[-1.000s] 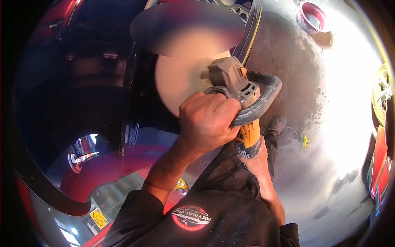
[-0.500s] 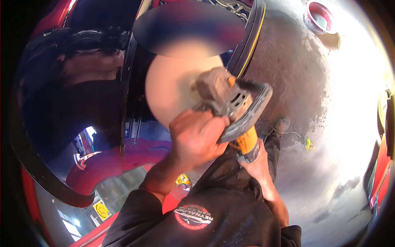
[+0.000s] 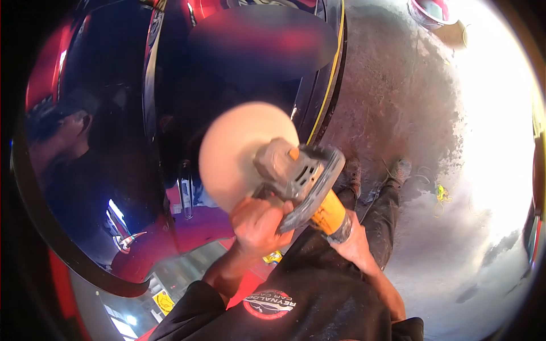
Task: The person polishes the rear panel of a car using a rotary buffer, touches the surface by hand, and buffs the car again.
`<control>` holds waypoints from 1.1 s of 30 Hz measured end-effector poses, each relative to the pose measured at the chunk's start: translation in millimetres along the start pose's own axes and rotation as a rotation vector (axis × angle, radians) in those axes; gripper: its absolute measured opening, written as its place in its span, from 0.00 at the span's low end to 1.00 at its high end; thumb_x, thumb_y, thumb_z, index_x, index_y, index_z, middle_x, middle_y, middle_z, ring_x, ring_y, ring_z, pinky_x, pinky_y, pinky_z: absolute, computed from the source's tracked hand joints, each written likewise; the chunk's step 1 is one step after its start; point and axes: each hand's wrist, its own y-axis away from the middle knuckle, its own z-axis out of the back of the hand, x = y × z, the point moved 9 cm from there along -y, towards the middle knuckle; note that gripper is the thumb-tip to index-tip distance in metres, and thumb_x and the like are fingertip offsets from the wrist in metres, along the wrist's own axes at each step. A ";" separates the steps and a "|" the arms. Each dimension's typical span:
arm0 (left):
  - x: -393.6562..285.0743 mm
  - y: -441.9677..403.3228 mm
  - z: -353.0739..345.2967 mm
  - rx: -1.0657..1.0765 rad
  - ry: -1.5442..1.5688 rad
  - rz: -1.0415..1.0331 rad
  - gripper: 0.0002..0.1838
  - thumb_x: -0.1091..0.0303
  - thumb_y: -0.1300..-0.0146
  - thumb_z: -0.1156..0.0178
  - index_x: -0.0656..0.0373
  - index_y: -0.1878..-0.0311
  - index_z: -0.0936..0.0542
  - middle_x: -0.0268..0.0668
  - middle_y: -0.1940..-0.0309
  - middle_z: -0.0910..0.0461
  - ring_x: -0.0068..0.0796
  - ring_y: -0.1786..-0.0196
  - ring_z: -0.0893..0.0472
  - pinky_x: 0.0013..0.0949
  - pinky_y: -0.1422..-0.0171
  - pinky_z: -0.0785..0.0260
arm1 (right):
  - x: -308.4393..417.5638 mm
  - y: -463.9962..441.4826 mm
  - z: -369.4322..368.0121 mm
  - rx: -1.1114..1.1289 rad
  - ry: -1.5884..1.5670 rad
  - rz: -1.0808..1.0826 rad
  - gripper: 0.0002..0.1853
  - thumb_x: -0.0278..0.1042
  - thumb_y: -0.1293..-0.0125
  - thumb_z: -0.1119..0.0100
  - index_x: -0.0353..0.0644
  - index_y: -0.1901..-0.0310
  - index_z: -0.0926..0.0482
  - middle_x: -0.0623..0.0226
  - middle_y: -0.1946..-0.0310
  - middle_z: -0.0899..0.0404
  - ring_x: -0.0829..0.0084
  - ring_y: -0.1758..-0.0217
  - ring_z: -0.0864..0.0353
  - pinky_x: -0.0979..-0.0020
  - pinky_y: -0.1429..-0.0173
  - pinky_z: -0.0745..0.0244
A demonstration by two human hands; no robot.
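Observation:
A polishing machine [image 3: 296, 170] with a grey-brown head, black loop handle and yellow body lies across the middle of the view. Its large round pale pad [image 3: 244, 150] faces the dark glossy car panel [image 3: 205, 108]; whether it touches cannot be made out. My left hand [image 3: 259, 224] is wrapped round the black loop handle near the pad. Round the rear end of the yellow body, my right hand [image 3: 352, 244] is closed, its fingers partly hidden.
A red bucket [image 3: 429, 12] stands on the stained floor [image 3: 398, 85] at the top right. Yellow-green cord [image 3: 442, 194] lies right of my shoes [image 3: 401, 170]. A yellow strip runs along the panel's right edge. At lower left is a yellow sign [image 3: 164, 302].
The polisher and both hands have moved down and left in view, while the camera view has shifted along the car. Both shoes now show. The grip of each hand stays the same.

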 end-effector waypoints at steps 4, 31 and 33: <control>-1.2 2.5 -14.0 0.056 0.024 0.049 0.20 0.75 0.44 0.27 0.52 0.80 0.31 0.33 0.85 0.34 0.38 0.83 0.31 0.41 0.75 0.41 | -10.9 7.8 3.7 -0.005 -0.041 0.000 0.41 0.36 0.46 0.19 0.43 0.31 0.30 0.45 0.46 0.13 0.45 0.39 0.14 0.55 0.38 0.18; 4.2 20.3 -20.3 -0.031 0.215 0.243 0.16 0.73 0.51 0.26 0.53 0.79 0.27 0.33 0.85 0.33 0.36 0.83 0.29 0.39 0.75 0.42 | -7.2 22.7 47.8 0.034 0.180 -0.107 0.40 0.36 0.45 0.20 0.45 0.31 0.30 0.43 0.50 0.12 0.46 0.41 0.12 0.54 0.40 0.17; 3.5 26.4 -14.6 -0.051 0.213 0.265 0.15 0.72 0.51 0.26 0.53 0.79 0.27 0.33 0.85 0.32 0.35 0.83 0.28 0.38 0.75 0.41 | -5.0 27.0 46.8 0.077 0.194 -0.098 0.41 0.36 0.46 0.20 0.45 0.31 0.30 0.44 0.49 0.12 0.46 0.41 0.12 0.55 0.40 0.17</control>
